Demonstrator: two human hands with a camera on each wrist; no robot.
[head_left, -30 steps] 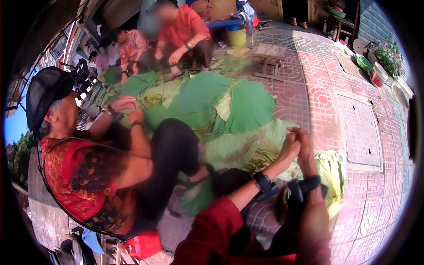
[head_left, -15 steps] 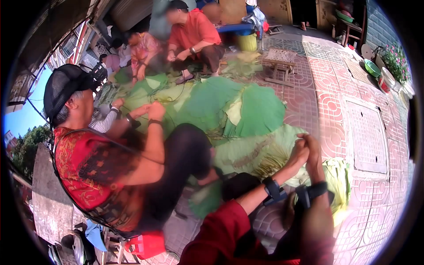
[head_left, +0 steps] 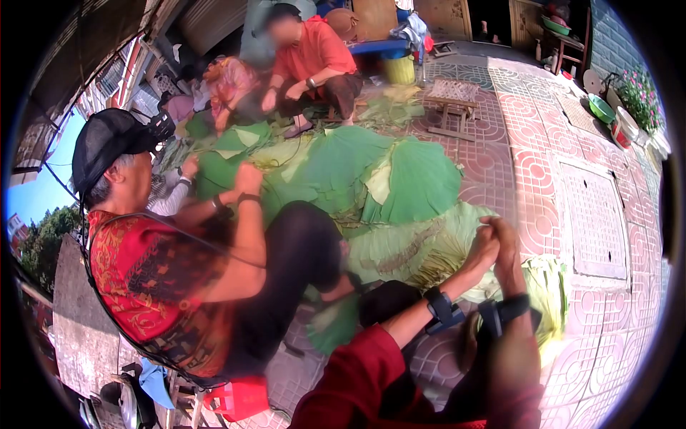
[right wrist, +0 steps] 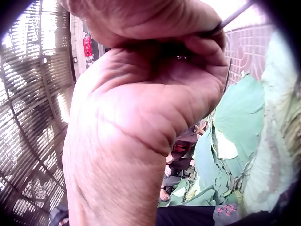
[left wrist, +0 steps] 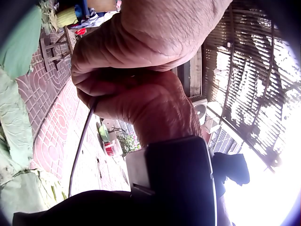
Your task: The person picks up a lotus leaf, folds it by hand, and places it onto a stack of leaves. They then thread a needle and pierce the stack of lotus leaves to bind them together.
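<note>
My left hand (head_left: 482, 250) and right hand (head_left: 506, 247) meet above the pale green leaves (head_left: 457, 232), fingers curled together. From between them runs a thin dark strand (left wrist: 81, 146) in the left wrist view; part of the same strand (right wrist: 237, 14) shows at upper right in the right wrist view. Both hands appear to pinch it, though the fingers hide the grip and whatever lies inside the palms. Under and beyond the hands, large green leaves (head_left: 414, 182) lie flat, with a yellow-green bundle of leaves (head_left: 547, 300) to the right.
A seated person in a patterned red shirt (head_left: 153, 286) is close on my left. Another in a red top (head_left: 318, 53) sits across the leaves, with others behind. A low stool (head_left: 451, 107) stands beyond, and a metal cover (head_left: 589, 218) is set in the tiles at right.
The view shifted slightly, moving the scene rightward in it. My hands stayed together. The neighbour's hands moved, and the person across lowered their hands after raising them.
</note>
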